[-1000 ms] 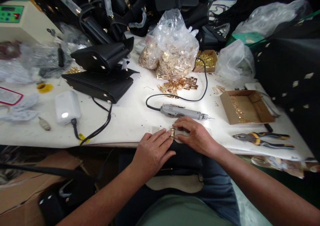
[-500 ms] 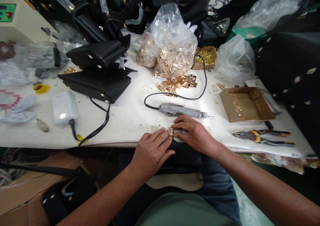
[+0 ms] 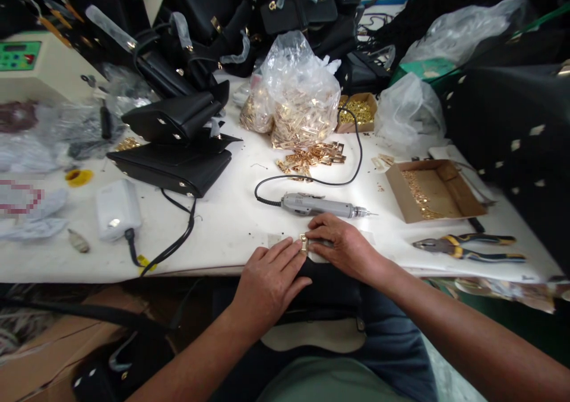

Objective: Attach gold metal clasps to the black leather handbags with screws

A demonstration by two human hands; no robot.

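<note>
Gold clasp (image 3: 304,243): small, rigid metal, light, likely slippery; at table's near edge on black bag (image 3: 329,283). Left hand (image 3: 271,277) flat, fingertips steadying; right hand (image 3: 341,244) pinching its side. Best gripped by edges.

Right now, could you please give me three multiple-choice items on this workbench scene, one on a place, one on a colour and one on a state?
1. Where does the electric screwdriver lie?
A. On the white table just beyond the hands
B. Inside the cardboard box
C. On the black bags

2. What colour is the small clasp between the hands?
A. Red
B. Gold
C. Blue

3. What do the pliers do?
A. Held in the right hand
B. Held in the left hand
C. Lie untouched on the table

Answers: 1 A, it lies just past the right hand. 2 B, it shines gold by the left hand. 3 C, no hand is near them.
</note>
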